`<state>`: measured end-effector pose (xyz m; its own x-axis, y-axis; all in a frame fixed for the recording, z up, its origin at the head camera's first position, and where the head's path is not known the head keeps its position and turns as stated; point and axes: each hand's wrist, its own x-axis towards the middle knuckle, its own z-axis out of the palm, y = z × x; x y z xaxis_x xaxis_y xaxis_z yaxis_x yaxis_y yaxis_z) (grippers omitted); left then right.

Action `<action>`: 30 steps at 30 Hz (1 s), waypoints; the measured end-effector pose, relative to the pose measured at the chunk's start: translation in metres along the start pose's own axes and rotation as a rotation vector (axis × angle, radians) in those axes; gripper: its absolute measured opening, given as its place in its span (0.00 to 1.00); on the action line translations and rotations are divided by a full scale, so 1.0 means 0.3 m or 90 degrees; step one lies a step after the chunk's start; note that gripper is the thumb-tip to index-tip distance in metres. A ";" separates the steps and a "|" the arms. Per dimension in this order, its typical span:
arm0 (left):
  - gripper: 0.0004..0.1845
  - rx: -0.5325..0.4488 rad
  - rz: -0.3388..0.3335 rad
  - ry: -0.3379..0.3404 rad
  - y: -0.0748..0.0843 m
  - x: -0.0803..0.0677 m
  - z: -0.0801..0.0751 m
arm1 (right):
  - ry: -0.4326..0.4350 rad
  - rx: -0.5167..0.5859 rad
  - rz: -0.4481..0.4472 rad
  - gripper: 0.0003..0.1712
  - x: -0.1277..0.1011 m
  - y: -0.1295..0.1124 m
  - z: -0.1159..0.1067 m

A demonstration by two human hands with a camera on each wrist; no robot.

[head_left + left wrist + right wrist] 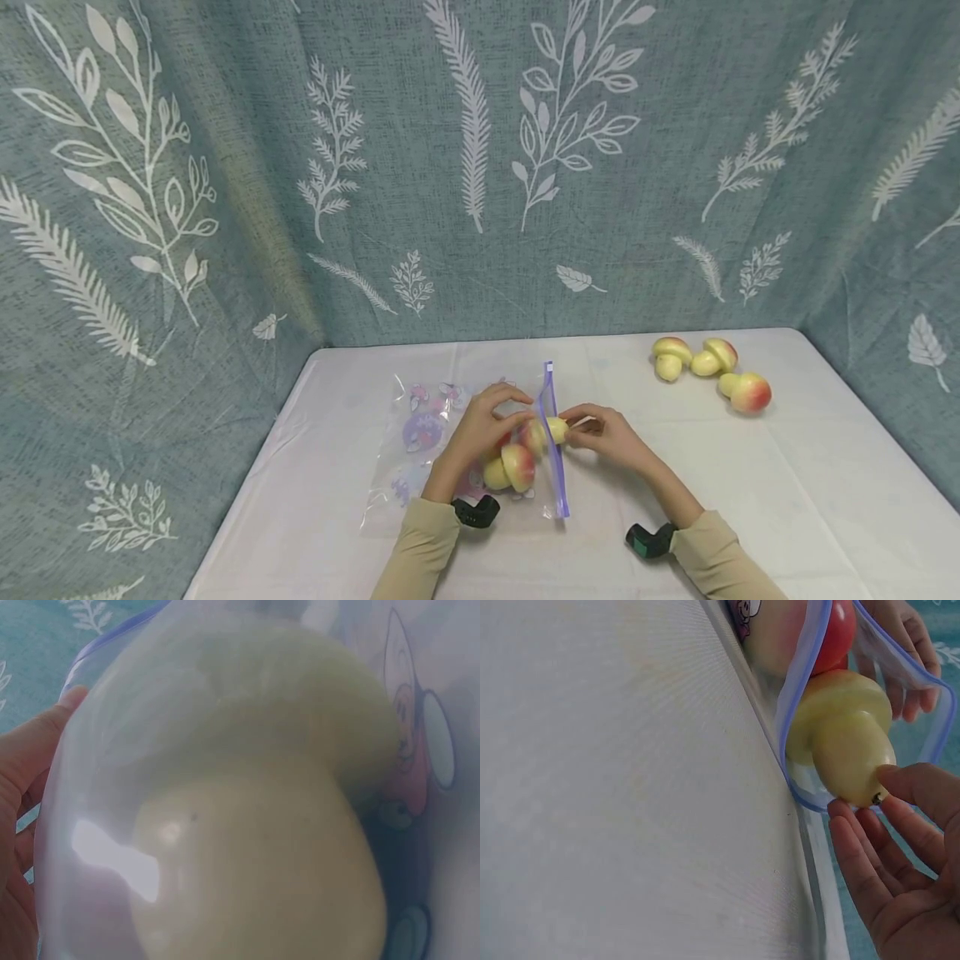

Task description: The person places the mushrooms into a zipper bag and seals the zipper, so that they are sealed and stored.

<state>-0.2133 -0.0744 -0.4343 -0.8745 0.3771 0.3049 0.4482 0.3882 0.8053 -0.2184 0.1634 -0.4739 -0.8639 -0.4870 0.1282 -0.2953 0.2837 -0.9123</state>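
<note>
A clear zip bag (420,433) with cartoon prints and a purple zip edge (553,454) lies on the white table (787,483). My left hand (483,425) pinches the upper lip of the bag's mouth and lifts it open. A yellow mushroom-shaped toy (556,428) sits halfway through the mouth, cap inside, stem out. The straight fingers of my right hand (603,435) touch the stem's end (870,791). A red-and-yellow mushroom (513,467) lies inside the bag. In the left wrist view a pale mushroom (255,825) fills the frame behind plastic, beside my left hand (22,780).
Three more mushroom toys lie at the table's back right: two yellow ones (670,357) (716,357) and one with a red cap (747,392). A teal leaf-print curtain (480,167) stands behind the table and on both sides.
</note>
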 end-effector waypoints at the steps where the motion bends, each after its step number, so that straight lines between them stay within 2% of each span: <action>1: 0.10 0.000 0.003 0.001 -0.001 0.001 0.000 | 0.006 0.003 0.002 0.16 0.003 0.013 0.001; 2: 0.10 -0.001 0.007 0.003 -0.003 0.001 0.001 | 0.012 0.009 0.004 0.16 0.007 0.025 0.003; 6: 0.10 -0.003 0.013 0.015 -0.066 0.013 0.024 | 0.030 0.010 0.013 0.15 0.019 0.070 0.006; 10: 0.10 -0.007 0.019 0.024 -0.122 0.022 0.041 | 0.041 0.004 0.015 0.14 0.023 0.076 0.006; 15: 0.09 -0.022 0.048 0.028 -0.134 0.025 0.040 | 0.048 -0.010 0.017 0.13 0.026 0.075 0.012; 21: 0.09 -0.003 0.077 0.035 -0.133 0.030 0.040 | 0.061 -0.021 0.029 0.11 0.030 0.071 0.021; 30: 0.09 0.011 0.085 0.037 -0.134 0.033 0.040 | 0.064 -0.017 0.017 0.09 0.014 -0.028 0.024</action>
<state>-0.2378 -0.0761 -0.4697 -0.8160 0.3774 0.4379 0.5640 0.3531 0.7465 -0.2167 0.1529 -0.4686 -0.9076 -0.3944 0.1439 -0.2818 0.3184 -0.9051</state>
